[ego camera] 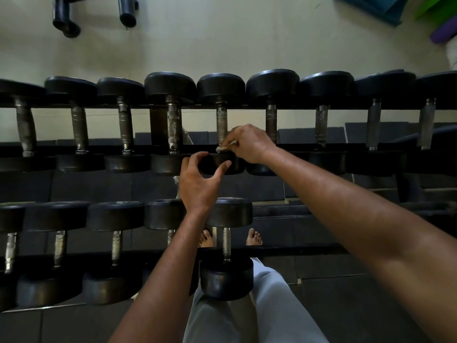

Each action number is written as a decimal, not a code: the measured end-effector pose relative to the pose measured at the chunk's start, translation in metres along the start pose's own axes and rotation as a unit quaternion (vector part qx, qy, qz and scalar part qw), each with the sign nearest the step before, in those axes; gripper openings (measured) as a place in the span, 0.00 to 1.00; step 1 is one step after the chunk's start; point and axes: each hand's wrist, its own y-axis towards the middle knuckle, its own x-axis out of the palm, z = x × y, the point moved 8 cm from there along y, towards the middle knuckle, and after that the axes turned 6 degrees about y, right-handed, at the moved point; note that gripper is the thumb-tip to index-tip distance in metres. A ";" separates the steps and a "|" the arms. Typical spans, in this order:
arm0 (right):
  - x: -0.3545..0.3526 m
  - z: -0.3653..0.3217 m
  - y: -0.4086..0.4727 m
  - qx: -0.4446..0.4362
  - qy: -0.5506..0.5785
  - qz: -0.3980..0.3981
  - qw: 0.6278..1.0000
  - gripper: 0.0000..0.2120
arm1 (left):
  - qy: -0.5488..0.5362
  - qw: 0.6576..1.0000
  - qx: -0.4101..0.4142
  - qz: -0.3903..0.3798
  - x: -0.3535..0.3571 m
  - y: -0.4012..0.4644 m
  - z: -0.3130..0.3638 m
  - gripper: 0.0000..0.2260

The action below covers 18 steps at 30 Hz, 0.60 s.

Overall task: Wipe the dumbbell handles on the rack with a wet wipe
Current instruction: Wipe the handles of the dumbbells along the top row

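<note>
Near edge: light grey trouser legs point(267, 305) and two bare feet point(254, 237) on dark rubber floor tiles point(346, 305). Both bare forearms reach up from the bottom of the frame to the two-tier black metal dumbbell rack point(321, 106).

Lower tier: row of black round-headed dumbbells, the one nearest the legs point(226, 243) lying under the left wrist.

Left hand point(197, 180): raised between the tiers, thumb and fingers curved and spread in an open C around the near black head point(217, 163) of an upper-tier dumbbell, fingertips at its edge; full contact cannot be told.

Right hand point(249, 143): arm comes in diagonally from lower right, fingers curled, pinching a small crumpled white wet wipe point(222, 148) against the near end of that dumbbell's worn knurled steel handle point(221, 125), just above the near head.

Upper tier: further black dumbbells with steel handles either side. No readable labels or writing.

Far: pale wall or floor surface point(222, 40), black tube legs point(127, 13) top left, blue, green and purple items point(385, 6) top right.
</note>
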 end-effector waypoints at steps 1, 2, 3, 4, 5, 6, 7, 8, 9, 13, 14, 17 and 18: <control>-0.001 0.005 -0.001 0.028 0.039 0.001 0.999 0.07 | 0.000 1.000 -0.002 -0.001 0.000 0.000 0.000 0.28; -0.004 0.012 -0.001 0.065 0.099 0.011 0.993 0.08 | 0.001 1.000 -0.005 0.000 -0.001 0.000 0.001 0.28; -0.007 0.020 -0.003 0.102 0.158 0.031 0.982 0.10 | 0.002 1.000 -0.007 -0.001 -0.002 0.001 0.002 0.28; -0.007 0.028 -0.006 0.137 0.199 0.051 0.969 0.12 | 0.002 1.000 -0.009 -0.003 -0.003 0.001 0.002 0.28; -0.005 0.035 -0.008 0.162 0.208 0.062 0.963 0.13 | 0.003 1.000 -0.010 -0.006 -0.003 0.001 0.003 0.28; -0.001 0.039 -0.010 0.181 0.206 0.058 0.960 0.13 | 0.004 1.000 -0.011 -0.007 -0.003 0.001 0.003 0.28; 0.005 0.041 -0.010 0.194 0.197 0.045 0.960 0.14 | 0.005 1.000 -0.011 -0.007 -0.003 0.001 0.002 0.28; 0.010 0.042 -0.010 0.207 0.187 0.033 0.960 0.14 | 0.005 1.000 -0.011 -0.008 -0.003 0.000 0.002 0.28; 0.014 0.042 -0.008 0.220 0.179 0.023 0.959 0.13 | 0.006 1.000 -0.011 -0.008 -0.003 0.000 0.002 0.28; 0.020 0.046 0.001 0.280 0.211 -0.001 0.937 0.10 | 0.008 1.000 -0.013 -0.010 -0.001 0.001 0.002 0.28; 0.021 0.049 0.003 0.293 0.235 0.003 0.927 0.10 | 0.008 1.000 -0.013 -0.009 -0.001 0.000 0.002 0.28; 0.020 0.053 0.010 0.325 0.362 0.031 0.873 0.13 | 0.007 1.000 -0.015 -0.009 -0.001 0.000 0.001 0.28; 0.017 0.055 0.017 0.317 0.386 0.048 0.865 0.14 | 0.008 1.000 -0.015 -0.009 -0.001 0.000 0.001 0.28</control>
